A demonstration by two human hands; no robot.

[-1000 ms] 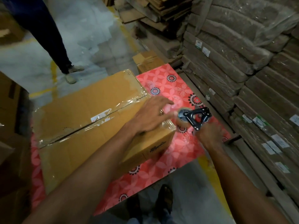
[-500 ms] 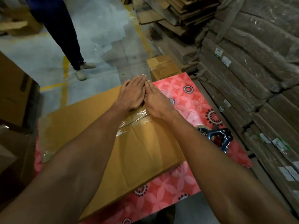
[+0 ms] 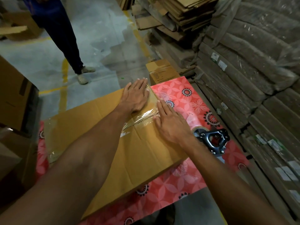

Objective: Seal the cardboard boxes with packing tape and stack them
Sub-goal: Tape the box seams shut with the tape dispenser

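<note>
A large brown cardboard box lies flat on the worktop, which is covered in a red floral cloth. Clear packing tape runs along its centre seam. The left hand lies flat with straight fingers at the far end of the seam, and the right hand presses flat beside the tape at the box's right edge. A black metal tape dispenser rests on the cloth just beside the right wrist.

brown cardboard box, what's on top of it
Clear packing tape across its top, with the left hand and right hand pressing flat on it. The tape beneath the palms is hidden.
</note>
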